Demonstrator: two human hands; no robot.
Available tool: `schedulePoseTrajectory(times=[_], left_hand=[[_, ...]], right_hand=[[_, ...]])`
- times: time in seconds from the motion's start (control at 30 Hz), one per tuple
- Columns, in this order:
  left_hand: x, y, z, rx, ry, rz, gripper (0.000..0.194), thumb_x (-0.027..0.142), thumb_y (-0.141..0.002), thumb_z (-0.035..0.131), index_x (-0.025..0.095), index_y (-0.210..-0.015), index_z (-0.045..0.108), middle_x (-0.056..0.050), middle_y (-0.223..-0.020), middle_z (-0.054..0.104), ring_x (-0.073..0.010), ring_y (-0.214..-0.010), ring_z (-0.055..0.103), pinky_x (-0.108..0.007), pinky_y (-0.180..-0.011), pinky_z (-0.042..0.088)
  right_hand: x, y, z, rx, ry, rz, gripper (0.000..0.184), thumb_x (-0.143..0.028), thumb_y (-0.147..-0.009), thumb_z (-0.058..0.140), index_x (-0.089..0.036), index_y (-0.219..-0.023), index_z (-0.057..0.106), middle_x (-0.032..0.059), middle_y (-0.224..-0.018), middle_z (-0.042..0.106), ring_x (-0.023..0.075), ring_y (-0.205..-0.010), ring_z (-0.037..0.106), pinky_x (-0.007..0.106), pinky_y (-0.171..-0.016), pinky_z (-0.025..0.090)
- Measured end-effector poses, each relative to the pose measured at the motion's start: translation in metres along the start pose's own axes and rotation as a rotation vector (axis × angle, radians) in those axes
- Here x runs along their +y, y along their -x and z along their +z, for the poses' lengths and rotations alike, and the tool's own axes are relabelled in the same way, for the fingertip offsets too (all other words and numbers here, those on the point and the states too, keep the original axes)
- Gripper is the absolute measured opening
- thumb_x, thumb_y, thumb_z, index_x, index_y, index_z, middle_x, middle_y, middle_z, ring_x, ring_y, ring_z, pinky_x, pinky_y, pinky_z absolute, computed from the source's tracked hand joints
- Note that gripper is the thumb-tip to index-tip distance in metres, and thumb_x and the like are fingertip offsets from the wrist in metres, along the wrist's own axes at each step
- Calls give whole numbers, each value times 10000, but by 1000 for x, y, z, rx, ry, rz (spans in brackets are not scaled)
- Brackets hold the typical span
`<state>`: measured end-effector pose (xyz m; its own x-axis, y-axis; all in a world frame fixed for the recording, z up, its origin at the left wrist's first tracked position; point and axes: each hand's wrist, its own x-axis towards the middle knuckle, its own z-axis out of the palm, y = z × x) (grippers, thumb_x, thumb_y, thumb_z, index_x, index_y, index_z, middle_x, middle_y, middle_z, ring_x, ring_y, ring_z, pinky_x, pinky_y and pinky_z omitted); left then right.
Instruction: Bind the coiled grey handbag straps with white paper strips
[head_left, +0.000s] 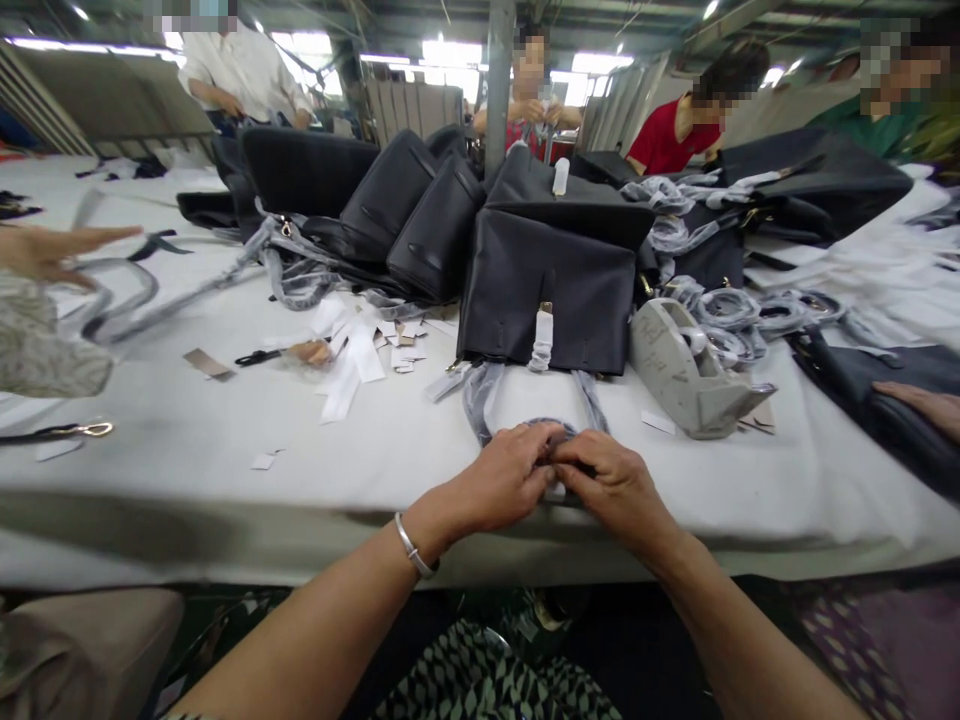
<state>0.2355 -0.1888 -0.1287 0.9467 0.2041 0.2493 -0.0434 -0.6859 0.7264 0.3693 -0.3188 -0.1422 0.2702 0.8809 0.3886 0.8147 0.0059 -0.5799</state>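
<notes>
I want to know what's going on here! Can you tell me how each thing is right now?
Left hand: pinching the handle.
Right hand: pinching it too.
Paper-wrapped grey bag handle: looped toward the hands.
Dark grey leather handbag: standing upright, clasp wrapped.
Grey tape dispenser: resting untouched.
Black scissors: lying flat.

Dark grey leather handbag [551, 290], rectangular, stands upright near the middle of the white cloth-covered worktop, front panel facing the near edge. Small gold clasp at front centre, with a white wrapped tab hanging below it. Two grey plastic-wrapped handle straps [480, 400] run from the bag's base toward the near edge, forming a loop lying flat on the cloth. Loop's near end is pinched between left hand [504, 482] and right hand [611, 485], fingertips touching, just inside the near edge.
</notes>
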Motion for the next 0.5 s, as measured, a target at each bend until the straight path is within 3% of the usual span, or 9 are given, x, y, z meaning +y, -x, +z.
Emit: schedulePoseTrajectory(times=[0.17, 0.27, 0.37, 0.5], left_hand=[[-15, 2, 15, 71, -21, 15, 405, 150, -867, 436, 166, -1265, 511, -117, -1288, 575, -239, -1206, 521, -440, -1072, 401], [-21, -2, 20, 149, -12, -12, 393, 159, -831, 471, 181, -1214, 559, -104, -1181, 637, -238, -1102, 591, -422, -997, 473], [-18, -9, 22, 178, 13, -59, 321, 126, -783, 480, 181, -1066, 621, -84, -1054, 677, -227, -996, 634, -385, -920, 516], [-15, -13, 24, 218, 5, -110, 430, 76, -719, 469, 194, -1111, 599, -56, -1012, 688, -218, -964, 651, -370, -884, 528]], right_hand=[[-6, 1, -2, 33, 22, 75, 102, -148, -837, 605, -207, -763, 644, 2, -781, 626, 152, -798, 569, 269, -743, 429], [-7, -4, -3, 15, 21, 154, 110, -101, -782, 631, -201, -736, 633, -10, -785, 633, 141, -806, 577, 253, -748, 412], [-7, -16, -7, -82, 14, 288, 115, -98, -705, 666, -199, -701, 611, -27, -767, 636, 130, -757, 584, 234, -682, 392], [-7, -26, -13, -142, 16, 389, 269, -153, -634, 687, -212, -878, 591, -32, -806, 670, 148, -744, 609, 233, -629, 373]])
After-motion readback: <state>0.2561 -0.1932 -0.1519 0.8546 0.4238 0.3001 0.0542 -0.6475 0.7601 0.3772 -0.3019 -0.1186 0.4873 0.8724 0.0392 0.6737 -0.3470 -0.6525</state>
